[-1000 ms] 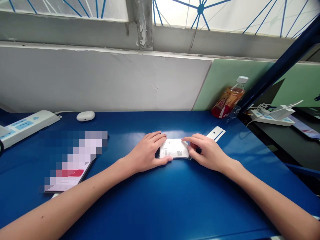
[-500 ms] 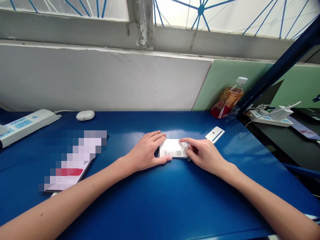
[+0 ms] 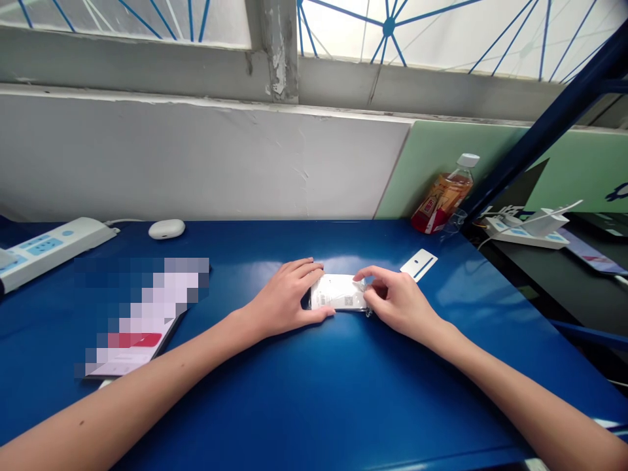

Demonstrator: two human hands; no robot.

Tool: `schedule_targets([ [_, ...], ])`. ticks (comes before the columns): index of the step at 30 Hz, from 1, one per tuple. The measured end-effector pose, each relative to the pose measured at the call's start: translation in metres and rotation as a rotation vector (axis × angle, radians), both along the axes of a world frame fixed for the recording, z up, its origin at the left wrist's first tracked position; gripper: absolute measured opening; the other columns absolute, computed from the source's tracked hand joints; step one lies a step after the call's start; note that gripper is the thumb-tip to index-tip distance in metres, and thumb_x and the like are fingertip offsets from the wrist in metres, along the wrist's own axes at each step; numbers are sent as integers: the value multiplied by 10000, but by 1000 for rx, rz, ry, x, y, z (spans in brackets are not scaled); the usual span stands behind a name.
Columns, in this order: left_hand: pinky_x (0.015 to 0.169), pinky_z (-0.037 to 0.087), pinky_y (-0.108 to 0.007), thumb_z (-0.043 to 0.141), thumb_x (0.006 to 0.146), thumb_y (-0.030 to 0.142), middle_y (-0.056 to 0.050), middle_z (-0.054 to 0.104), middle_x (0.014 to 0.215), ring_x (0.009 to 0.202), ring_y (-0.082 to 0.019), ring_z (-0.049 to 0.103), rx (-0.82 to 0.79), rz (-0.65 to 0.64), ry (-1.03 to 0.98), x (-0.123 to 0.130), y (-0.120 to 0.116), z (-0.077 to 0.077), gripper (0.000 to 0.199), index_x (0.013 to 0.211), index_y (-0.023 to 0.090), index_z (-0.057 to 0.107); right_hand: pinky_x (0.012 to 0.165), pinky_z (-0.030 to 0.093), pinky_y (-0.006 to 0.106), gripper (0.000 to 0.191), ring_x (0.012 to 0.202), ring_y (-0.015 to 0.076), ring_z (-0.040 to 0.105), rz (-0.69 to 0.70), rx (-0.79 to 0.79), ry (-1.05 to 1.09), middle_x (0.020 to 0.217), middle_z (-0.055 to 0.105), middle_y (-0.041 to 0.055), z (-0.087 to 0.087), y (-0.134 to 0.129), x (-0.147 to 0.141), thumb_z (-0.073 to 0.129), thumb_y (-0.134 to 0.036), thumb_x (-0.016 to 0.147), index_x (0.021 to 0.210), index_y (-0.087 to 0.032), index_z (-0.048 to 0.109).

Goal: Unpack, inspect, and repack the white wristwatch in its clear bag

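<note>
A flat white package (image 3: 338,288) in clear plastic, with a small square code on it, lies on the blue desk (image 3: 314,392). My left hand (image 3: 292,294) grips its left end, fingers along the far edge and thumb along the near edge. At the opposite end, my right hand (image 3: 395,291) is closed with thumb and index finger on the crinkled plastic wrap. The index fingertip rests near the package's upper right corner. A white card (image 3: 418,264) with a dark stripe lies just beyond my right hand.
On the left are a phone (image 3: 147,320), partly blurred out, a white earbud case (image 3: 167,229) and a power strip (image 3: 59,245). A drink bottle (image 3: 441,199) leans at the back right beside a blue metal post (image 3: 534,131). Another power strip (image 3: 527,232) sits beyond the desk's right edge.
My view has shifted slightly. My right thumb and index finger have moved a little at the plastic end; my left hand keeps its hold and the package stays in place.
</note>
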State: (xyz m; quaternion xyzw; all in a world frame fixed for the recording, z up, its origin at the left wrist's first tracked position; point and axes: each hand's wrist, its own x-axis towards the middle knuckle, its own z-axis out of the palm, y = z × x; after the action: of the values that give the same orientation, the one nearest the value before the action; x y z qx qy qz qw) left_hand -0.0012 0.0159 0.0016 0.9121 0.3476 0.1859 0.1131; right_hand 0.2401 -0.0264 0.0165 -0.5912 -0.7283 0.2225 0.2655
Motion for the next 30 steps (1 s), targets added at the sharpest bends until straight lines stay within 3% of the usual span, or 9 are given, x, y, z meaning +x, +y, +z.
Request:
schedule_targets([
  [16, 1081, 417, -530, 693, 822, 540, -189, 594, 1350, 1331, -381, 474, 10, 12, 2, 2, -3, 0, 624, 1259, 108, 583, 520, 344, 242, 93, 484, 126, 492, -67, -63, 53, 548, 605, -46, -2, 6, 6, 503, -161, 755, 735, -217, 574],
  [23, 1069, 426, -528, 673, 828, 516, -197, 599, 1327, 1308, -377, 494, 18, 13, 0, 3, -4, 2, 589, 1240, 107, 569, 545, 350, 256, 128, 503, 126, 487, 25, 74, -81, 537, 554, -48, 2, 6, 12, 513, -144, 794, 779, -207, 624],
  [25, 1058, 438, -525, 641, 848, 497, -198, 598, 1319, 1290, -367, 510, 18, 25, -8, 4, -5, 2, 547, 1229, 111, 565, 572, 385, 264, 148, 551, 138, 523, 41, 146, -98, 595, 581, -26, 3, 8, 16, 527, -132, 795, 817, -202, 655],
  [30, 1056, 442, -514, 569, 889, 482, -222, 560, 1356, 1285, -361, 511, 25, 46, 17, 3, -6, 4, 548, 1271, 91, 531, 727, 490, 335, 191, 838, 217, 616, 174, 305, -194, 948, 672, 91, -2, 15, 26, 528, -146, 873, 905, -199, 708],
])
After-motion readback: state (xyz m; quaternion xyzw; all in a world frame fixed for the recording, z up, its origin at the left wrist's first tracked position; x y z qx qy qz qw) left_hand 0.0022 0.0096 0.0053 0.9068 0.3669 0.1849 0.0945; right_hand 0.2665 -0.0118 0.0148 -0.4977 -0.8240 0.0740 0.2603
